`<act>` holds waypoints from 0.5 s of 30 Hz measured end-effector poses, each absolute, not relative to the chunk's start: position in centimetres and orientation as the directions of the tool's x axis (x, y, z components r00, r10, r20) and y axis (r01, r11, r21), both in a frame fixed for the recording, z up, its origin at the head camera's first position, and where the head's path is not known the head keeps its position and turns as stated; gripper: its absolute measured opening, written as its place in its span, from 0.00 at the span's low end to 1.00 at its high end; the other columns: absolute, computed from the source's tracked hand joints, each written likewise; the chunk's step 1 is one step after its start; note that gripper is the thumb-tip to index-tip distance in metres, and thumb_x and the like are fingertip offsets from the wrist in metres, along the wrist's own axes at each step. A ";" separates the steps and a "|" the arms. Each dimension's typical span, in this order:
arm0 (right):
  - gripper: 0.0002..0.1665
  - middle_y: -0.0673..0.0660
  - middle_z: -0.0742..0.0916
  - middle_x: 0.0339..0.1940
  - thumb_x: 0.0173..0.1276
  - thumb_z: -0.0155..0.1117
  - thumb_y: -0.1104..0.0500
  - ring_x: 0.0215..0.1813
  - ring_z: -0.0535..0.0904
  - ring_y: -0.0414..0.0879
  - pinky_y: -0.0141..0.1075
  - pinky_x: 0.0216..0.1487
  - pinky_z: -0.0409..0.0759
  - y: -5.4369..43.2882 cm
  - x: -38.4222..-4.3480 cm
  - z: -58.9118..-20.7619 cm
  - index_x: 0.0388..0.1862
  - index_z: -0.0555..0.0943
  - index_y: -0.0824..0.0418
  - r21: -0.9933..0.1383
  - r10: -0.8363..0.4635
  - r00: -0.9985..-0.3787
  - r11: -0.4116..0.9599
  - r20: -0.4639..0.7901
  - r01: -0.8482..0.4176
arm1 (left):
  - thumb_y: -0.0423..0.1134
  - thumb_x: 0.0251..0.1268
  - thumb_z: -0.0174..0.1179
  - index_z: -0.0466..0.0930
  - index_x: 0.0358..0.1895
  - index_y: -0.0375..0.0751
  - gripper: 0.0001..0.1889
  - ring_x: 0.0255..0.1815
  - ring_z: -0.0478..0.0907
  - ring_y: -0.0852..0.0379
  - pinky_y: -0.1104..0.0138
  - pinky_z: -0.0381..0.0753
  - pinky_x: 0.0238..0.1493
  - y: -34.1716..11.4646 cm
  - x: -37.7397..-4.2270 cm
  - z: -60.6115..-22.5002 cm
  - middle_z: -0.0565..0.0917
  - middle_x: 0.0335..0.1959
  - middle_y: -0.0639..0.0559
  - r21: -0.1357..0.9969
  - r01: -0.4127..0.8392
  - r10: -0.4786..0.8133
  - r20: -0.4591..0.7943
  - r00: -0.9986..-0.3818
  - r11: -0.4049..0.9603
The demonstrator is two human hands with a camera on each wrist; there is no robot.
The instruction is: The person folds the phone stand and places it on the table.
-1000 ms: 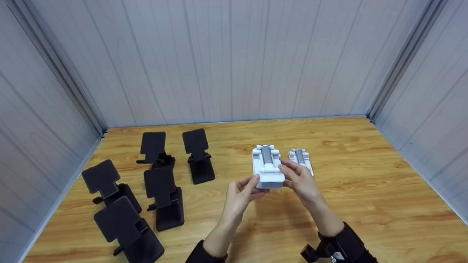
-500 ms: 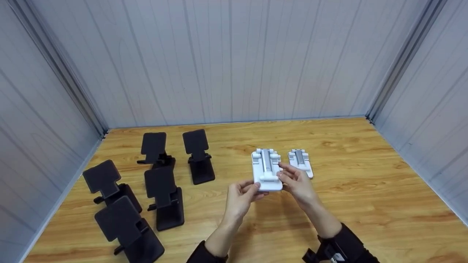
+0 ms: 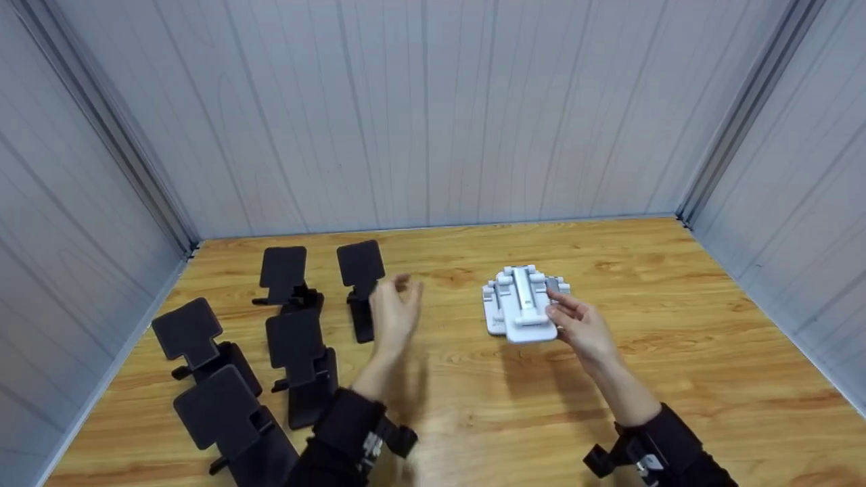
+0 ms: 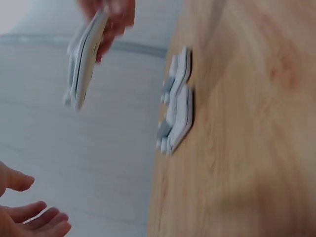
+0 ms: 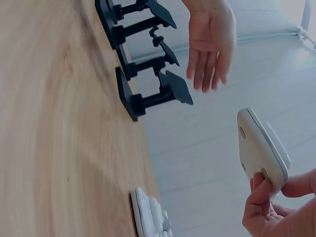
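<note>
White folding stand (image 3: 526,304) raised in the right hand (image 3: 585,331); left hand (image 3: 396,311) empty, fingers loose and parted.
Fingers and thumb of the right hand pinch one edge of the folded stand, which is clear of the wood-grain surface (image 3: 710,379), its underside with round spots (image 5: 242,132) showing in the right wrist view; two other white stands (image 4: 181,113) lie folded on the surface, in the head view partly hidden behind it, one to either side, while five unfolded black stands (image 3: 295,338) stand towards the left, the left hand overlapping the rear right one in the head view but apart from it in the right wrist view, and a pale panelled wall (image 3: 433,115) rises behind.
</note>
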State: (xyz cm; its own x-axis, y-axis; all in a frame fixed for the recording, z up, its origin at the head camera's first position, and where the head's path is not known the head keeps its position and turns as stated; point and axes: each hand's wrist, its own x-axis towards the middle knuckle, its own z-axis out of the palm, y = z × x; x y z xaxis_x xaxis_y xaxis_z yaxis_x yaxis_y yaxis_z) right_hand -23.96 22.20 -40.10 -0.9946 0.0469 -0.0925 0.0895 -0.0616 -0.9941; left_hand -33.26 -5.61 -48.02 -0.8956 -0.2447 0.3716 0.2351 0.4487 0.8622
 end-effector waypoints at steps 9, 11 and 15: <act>0.33 0.43 0.85 0.38 0.86 0.48 0.70 0.37 0.81 0.29 0.23 0.40 0.84 26.1 -26.4 -39.6 0.83 0.55 0.81 -0.995 0.112 -0.988 0.007 -0.102 0.103 | 0.34 0.83 0.58 0.56 0.82 0.21 0.35 0.87 0.55 0.29 0.42 0.71 0.82 -6.4 -31.1 -38.8 0.52 0.85 0.22 0.901 -0.073 -0.403 0.117 -0.908 0.427; 0.33 0.45 0.85 0.39 0.86 0.48 0.70 0.36 0.80 0.29 0.22 0.39 0.84 27.1 -27.0 -39.5 0.84 0.55 0.80 -0.993 0.138 -0.985 0.033 -0.107 0.113 | 0.35 0.84 0.56 0.47 0.84 0.20 0.39 0.89 0.47 0.28 0.40 0.63 0.87 -6.7 -30.9 -38.0 0.46 0.86 0.21 0.904 -0.124 -0.412 0.061 -0.909 0.408; 0.32 0.61 0.85 0.55 0.86 0.46 0.69 0.36 0.77 0.27 0.20 0.38 0.82 29.1 -28.2 -39.7 0.84 0.57 0.78 -0.974 0.228 -0.966 0.160 -0.123 0.161 | 0.37 0.87 0.53 0.37 0.85 0.20 0.42 0.91 0.42 0.30 0.39 0.53 0.90 -7.7 -31.4 -37.8 0.43 0.88 0.21 0.914 -0.214 -0.414 -0.056 -0.908 0.346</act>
State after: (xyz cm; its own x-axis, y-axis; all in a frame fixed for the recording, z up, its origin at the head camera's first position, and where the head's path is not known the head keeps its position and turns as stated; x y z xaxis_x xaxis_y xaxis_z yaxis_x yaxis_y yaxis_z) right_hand -28.25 29.12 -39.70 -0.9659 0.2277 -0.1228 0.1614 0.1596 -0.9739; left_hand -31.41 -7.66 -37.75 -0.9085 -0.4143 -0.0556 -0.2137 0.3462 0.9135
